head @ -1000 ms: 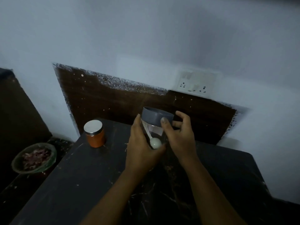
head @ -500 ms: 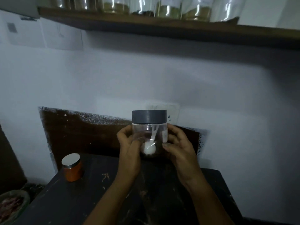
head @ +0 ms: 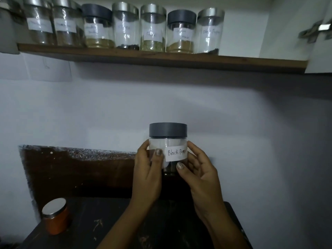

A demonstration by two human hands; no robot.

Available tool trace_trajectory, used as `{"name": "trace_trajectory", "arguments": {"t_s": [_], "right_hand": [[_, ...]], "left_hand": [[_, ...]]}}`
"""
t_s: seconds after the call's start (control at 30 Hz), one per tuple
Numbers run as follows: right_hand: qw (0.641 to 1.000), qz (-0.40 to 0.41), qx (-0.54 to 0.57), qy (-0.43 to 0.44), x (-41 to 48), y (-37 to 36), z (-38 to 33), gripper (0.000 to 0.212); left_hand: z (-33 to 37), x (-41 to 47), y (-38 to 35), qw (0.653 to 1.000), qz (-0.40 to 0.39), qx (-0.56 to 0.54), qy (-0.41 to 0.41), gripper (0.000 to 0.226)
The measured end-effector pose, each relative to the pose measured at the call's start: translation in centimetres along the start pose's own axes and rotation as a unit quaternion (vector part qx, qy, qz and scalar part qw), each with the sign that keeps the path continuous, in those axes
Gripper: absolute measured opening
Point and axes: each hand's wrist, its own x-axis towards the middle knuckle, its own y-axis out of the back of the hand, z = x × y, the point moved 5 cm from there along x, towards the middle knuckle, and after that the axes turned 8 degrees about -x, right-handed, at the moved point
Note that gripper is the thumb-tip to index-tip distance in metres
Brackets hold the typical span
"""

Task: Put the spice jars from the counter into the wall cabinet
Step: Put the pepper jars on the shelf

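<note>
A clear jar (head: 168,146) with a grey lid and a white label reading "Black Pepp" is held upright in the air in front of the wall. My left hand (head: 146,174) grips its left side and my right hand (head: 199,175) grips its right side, thumbs on the front. An orange jar (head: 55,218) with a silver lid stands on the dark counter (head: 107,229) at the lower left. Above, the wall cabinet's wooden shelf (head: 161,60) carries a row of several labelled glass jars (head: 125,26).
The cabinet's right door (head: 319,33) stands open with a metal hinge showing. On the shelf there is bare space to the right of the last jar. A dark brown backsplash panel (head: 71,169) lines the wall behind the counter.
Both hands have lifted the jar off the counter and turned it so the label faces me. My view has tilted up, bringing the shelf and its jars into sight.
</note>
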Motion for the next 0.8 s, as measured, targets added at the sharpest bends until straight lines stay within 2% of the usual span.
{"name": "trace_trajectory", "arguments": {"t_s": [0.1, 0.23, 0.5, 0.6, 0.8], "right_hand": [[0.998, 0.049, -0.027, 0.020, 0.7, 1.5, -0.9, 0.053], [0.991, 0.106, -0.062, 0.042, 2.0, 3.6, -2.5, 0.053], [0.971, 0.156, -0.116, 0.141, 7.1, 8.9, -7.7, 0.050], [0.963, 0.163, -0.124, 0.174, 9.4, 10.2, -9.5, 0.052], [0.939, 0.200, -0.129, 0.250, 14.7, 12.5, -13.1, 0.055]], "left_hand": [[0.3, 0.7, -1.3, 1.000, -0.002, 0.009, -0.024, 0.021], [1.1, 1.8, -4.2, 0.998, -0.051, 0.000, -0.043, 0.020], [4.4, 5.9, -10.1, 0.980, -0.117, 0.083, -0.136, 0.060], [5.9, 8.2, -12.1, 0.968, -0.115, 0.114, -0.191, 0.051], [9.7, 13.6, -16.8, 0.947, -0.107, 0.117, -0.280, 0.051]]}}
